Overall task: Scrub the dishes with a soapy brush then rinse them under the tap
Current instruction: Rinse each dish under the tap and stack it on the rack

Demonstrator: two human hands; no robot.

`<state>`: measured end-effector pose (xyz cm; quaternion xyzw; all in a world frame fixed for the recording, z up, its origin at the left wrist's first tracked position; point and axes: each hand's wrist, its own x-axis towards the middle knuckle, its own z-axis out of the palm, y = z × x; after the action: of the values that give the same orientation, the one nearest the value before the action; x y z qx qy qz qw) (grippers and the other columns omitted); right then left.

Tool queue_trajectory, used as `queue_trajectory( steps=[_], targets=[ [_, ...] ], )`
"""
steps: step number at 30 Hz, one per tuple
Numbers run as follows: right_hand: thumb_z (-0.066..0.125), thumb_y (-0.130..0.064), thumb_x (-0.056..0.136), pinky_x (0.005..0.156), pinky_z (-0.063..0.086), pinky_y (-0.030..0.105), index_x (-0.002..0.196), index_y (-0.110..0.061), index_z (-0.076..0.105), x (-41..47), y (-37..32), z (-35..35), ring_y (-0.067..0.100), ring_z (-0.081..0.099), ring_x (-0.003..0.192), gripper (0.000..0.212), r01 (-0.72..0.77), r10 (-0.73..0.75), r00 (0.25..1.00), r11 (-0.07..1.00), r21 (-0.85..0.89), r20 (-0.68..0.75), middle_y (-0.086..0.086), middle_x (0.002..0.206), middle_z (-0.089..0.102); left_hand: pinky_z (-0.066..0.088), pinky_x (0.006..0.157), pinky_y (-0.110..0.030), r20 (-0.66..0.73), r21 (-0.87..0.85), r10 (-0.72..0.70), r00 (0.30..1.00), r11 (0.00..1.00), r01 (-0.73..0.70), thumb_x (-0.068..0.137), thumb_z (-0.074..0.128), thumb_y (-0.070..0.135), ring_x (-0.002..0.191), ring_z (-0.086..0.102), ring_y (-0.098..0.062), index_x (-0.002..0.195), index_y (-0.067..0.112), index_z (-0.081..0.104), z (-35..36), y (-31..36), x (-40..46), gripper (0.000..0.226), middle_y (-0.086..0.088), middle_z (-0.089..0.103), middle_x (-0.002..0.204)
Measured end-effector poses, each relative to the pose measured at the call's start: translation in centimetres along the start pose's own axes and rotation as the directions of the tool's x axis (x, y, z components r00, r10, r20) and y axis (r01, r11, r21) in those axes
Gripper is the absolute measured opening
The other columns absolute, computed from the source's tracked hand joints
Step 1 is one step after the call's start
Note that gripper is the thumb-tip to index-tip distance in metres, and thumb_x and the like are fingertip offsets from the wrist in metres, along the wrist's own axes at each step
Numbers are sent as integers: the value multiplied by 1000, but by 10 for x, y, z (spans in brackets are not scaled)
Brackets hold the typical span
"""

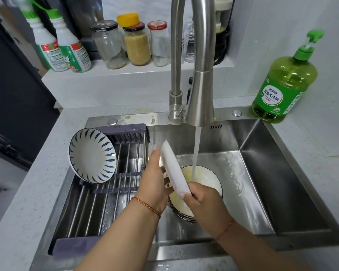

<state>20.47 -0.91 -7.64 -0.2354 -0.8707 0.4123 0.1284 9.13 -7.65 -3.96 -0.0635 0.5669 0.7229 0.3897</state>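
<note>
Both my hands hold a white plate (pixel 173 167) on edge over the steel sink (pixel 262 173). My left hand (pixel 155 178) supports its back and far rim with fingers spread. My right hand (pixel 204 200) grips its near rim. Water runs from the tap (pixel 200 98) just right of the plate into a stack of white bowls (pixel 205 182) holding cloudy yellowish water. A blue-patterned bowl (pixel 92 155) leans on its side on the drying rack (pixel 114 182). No brush is in view.
A green dish-soap pump bottle (pixel 284 81) stands on the counter at the sink's back right corner. Jars (pixel 137 45) and two cleaner bottles (pixel 63 45) line the ledge behind the tap. A dark cabinet is at the left.
</note>
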Motion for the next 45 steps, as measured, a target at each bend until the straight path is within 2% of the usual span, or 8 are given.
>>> queue_trajectory(
  steps=[3,7,14,21,27,31,36,45],
  targets=[
    [48,-38,79,49,32,14,61,-13,49,1,-4,6,6,41,55,30,-86,94,994,986,144,-49,-1,52,44,49,72,-34,-17,20,5,1000,1000,-5,96,36,56,81,60,-20,87,33,53,-1,1,-10,30,-4,64,96],
    [49,-40,77,58,44,34,76,4,58,-2,-3,15,13,42,59,45,-162,176,984,958,236,-41,21,69,57,46,86,-35,-36,28,-21,999,999,22,97,34,54,103,59,-22,89,33,51,-5,1,-15,28,-3,63,104],
    [49,-37,78,51,28,23,68,5,50,-6,-14,19,9,29,54,43,-127,161,978,966,227,-136,11,56,40,34,98,-33,-3,45,17,1000,999,-17,95,32,56,120,48,-15,138,27,41,-16,5,-22,53,-4,53,129],
    [51,-41,80,51,28,24,68,10,46,2,-54,15,17,30,53,52,1,93,965,934,357,-246,21,58,39,31,109,-32,-29,-16,138,990,990,-139,99,27,51,129,45,-14,141,21,43,-38,20,-28,54,-3,51,139],
    [59,-30,87,72,49,51,87,5,61,25,-101,25,45,55,84,36,52,71,977,838,543,-202,31,86,60,31,114,-34,-222,24,372,901,926,-376,103,21,42,128,47,-11,142,19,41,-87,48,-28,49,-1,51,140],
    [60,-26,90,69,52,43,86,2,64,49,-123,57,29,57,70,28,19,66,989,824,566,-129,24,86,65,29,114,-29,-335,53,460,822,881,-471,104,22,40,130,45,-7,143,19,39,-123,72,-27,47,2,48,142],
    [59,-22,91,59,31,26,67,2,50,86,-139,110,16,39,62,35,-60,78,997,858,510,-13,14,65,45,23,106,-23,-358,101,420,834,906,-412,102,23,48,139,29,-6,148,25,32,-159,92,-17,53,10,32,153],
    [53,-24,93,51,20,29,58,-13,31,126,-151,175,18,30,52,43,-118,122,992,974,194,-9,2,53,32,19,101,-18,-169,102,272,947,961,-257,99,10,57,139,22,2,153,23,17,-176,104,4,65,12,19,158]
  ],
)
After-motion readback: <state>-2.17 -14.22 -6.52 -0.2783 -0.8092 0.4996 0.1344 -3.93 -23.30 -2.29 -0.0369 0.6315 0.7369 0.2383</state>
